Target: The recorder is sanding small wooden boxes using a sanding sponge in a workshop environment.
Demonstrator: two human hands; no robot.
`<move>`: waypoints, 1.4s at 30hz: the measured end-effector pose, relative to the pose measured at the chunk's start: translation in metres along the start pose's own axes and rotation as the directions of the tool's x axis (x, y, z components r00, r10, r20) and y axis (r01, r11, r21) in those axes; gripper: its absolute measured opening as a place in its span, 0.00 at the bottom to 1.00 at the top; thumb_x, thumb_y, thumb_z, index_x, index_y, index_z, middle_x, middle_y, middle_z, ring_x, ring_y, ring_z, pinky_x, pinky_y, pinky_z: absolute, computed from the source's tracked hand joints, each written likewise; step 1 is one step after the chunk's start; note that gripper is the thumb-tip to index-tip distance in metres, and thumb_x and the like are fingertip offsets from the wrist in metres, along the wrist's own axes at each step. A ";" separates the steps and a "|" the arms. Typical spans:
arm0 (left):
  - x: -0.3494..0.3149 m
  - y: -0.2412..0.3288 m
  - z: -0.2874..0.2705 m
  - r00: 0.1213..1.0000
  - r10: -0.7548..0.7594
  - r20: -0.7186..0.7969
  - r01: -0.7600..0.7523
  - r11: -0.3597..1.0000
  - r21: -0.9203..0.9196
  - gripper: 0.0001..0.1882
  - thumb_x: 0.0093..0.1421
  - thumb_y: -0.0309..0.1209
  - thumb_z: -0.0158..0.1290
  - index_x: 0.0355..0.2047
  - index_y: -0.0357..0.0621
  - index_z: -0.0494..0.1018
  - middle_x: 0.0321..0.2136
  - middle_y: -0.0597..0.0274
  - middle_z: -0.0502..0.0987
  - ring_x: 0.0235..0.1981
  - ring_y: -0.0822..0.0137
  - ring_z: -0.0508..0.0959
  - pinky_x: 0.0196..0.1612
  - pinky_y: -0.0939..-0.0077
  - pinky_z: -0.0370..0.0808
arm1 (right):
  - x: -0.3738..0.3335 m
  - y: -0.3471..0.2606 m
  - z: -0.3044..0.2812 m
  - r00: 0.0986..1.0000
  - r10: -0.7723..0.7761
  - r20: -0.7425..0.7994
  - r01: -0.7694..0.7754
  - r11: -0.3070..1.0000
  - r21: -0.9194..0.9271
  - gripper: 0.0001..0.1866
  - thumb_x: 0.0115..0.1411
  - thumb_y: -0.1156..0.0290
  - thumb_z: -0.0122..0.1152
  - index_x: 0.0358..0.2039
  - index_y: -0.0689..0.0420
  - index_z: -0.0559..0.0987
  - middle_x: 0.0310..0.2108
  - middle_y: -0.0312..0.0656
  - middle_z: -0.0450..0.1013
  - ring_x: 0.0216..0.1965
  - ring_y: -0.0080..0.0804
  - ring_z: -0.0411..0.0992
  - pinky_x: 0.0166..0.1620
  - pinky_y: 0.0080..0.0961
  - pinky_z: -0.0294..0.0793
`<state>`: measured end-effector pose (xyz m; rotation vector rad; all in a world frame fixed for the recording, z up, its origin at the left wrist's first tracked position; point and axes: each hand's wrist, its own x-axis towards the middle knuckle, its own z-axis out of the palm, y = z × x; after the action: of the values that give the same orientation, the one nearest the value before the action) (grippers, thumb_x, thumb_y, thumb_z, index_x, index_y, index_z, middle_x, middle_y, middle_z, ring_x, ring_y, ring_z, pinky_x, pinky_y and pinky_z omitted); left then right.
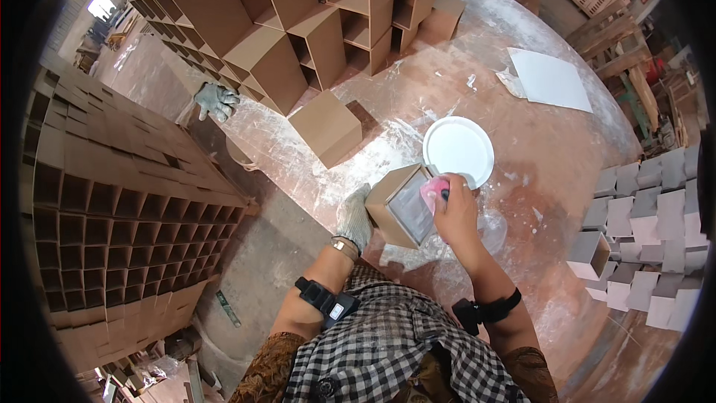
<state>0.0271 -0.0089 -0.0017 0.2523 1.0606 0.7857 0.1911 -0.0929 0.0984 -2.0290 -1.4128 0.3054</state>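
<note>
My left hand [353, 221], in a pale knitted glove, grips the left side of a small brown cardboard box [389, 209]. The box is tilted on the table, with one face turned toward my right hand; that face looks whitish and smeared. My bare right hand [456, 213] is closed around a pink sponge-like pad [432, 192] with a dark spot on it. The pad touches the box's whitish face near its upper right edge. Just beyond my right hand lies a round white lid or shallow dish [459, 151]. Another brown box [326, 128] stands farther off to the left.
Stacked open brown boxes [276, 67] rise at the table's far side. A big pile of boxes [134, 201] stands left, and grey-white boxes [641, 216] are stacked right. A white sheet [550, 79] lies on the stained table [537, 254]. A grey glove [216, 101] rests at the far-left edge.
</note>
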 end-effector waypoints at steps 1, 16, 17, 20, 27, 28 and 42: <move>0.001 -0.001 -0.003 1.000 0.020 -0.023 -0.019 0.999 0.029 0.13 0.60 0.34 0.46 0.37 0.36 0.70 0.33 0.56 0.74 0.31 0.64 0.74 0.34 0.70 0.73 | 0.003 -0.003 0.002 1.000 0.026 -0.015 -0.026 0.999 -0.030 0.18 0.48 0.77 0.57 0.41 0.59 0.67 0.36 0.51 0.68 0.36 0.51 0.68 0.38 0.41 0.67; -0.045 -0.018 0.019 0.929 0.141 0.343 -0.189 0.976 0.112 0.17 0.62 0.36 0.46 0.47 0.37 0.67 0.38 0.61 0.74 0.38 0.70 0.73 0.43 0.76 0.71 | -0.002 0.024 0.019 0.870 0.468 -0.158 -0.442 0.880 0.176 0.18 0.53 0.71 0.56 0.42 0.67 0.67 0.39 0.56 0.68 0.42 0.54 0.66 0.46 0.40 0.64; -0.044 -0.011 0.022 0.925 0.108 0.364 -0.168 0.976 0.137 0.17 0.62 0.36 0.46 0.46 0.38 0.68 0.37 0.61 0.74 0.38 0.70 0.73 0.42 0.76 0.71 | 0.002 0.023 0.019 0.851 0.510 -0.126 -0.483 0.854 0.194 0.18 0.53 0.72 0.56 0.42 0.67 0.67 0.39 0.56 0.68 0.42 0.54 0.67 0.46 0.39 0.64; -0.051 0.008 0.028 0.910 0.139 0.390 -0.236 0.948 0.213 0.18 0.61 0.39 0.47 0.43 0.37 0.69 0.35 0.61 0.75 0.36 0.71 0.74 0.38 0.77 0.72 | 0.005 0.020 0.029 0.853 0.513 -0.098 -0.467 0.832 0.299 0.17 0.52 0.73 0.57 0.41 0.66 0.68 0.38 0.56 0.69 0.40 0.53 0.67 0.45 0.38 0.65; -0.024 0.024 0.005 0.933 -0.048 0.357 -0.007 0.989 0.151 0.19 0.60 0.40 0.49 0.45 0.39 0.69 0.37 0.62 0.75 0.35 0.73 0.75 0.38 0.78 0.74 | -0.009 -0.004 0.025 0.982 -0.187 -0.038 0.186 0.898 0.399 0.17 0.48 0.78 0.53 0.42 0.63 0.69 0.39 0.52 0.68 0.39 0.47 0.68 0.43 0.33 0.66; -0.020 0.024 0.003 0.930 -0.083 0.359 0.045 0.993 0.113 0.19 0.60 0.40 0.49 0.45 0.39 0.69 0.37 0.62 0.75 0.35 0.72 0.75 0.39 0.78 0.74 | -0.008 0.000 0.022 0.953 -0.302 0.030 0.260 0.861 0.437 0.25 0.40 0.83 0.52 0.43 0.58 0.70 0.38 0.49 0.69 0.36 0.48 0.67 0.39 0.34 0.66; 0.000 0.044 0.013 0.909 -0.178 0.377 0.072 0.958 0.277 0.20 0.60 0.41 0.48 0.46 0.39 0.69 0.39 0.60 0.74 0.37 0.72 0.74 0.40 0.81 0.74 | 0.004 0.023 -0.029 0.719 -0.524 0.457 0.535 0.836 0.119 0.21 0.39 0.83 0.51 0.36 0.52 0.74 0.32 0.40 0.69 0.37 0.42 0.68 0.38 0.35 0.66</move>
<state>0.0175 0.0245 0.0288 0.5380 0.7775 0.4492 0.2253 -0.1053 0.1074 -1.5091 -2.2410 0.5567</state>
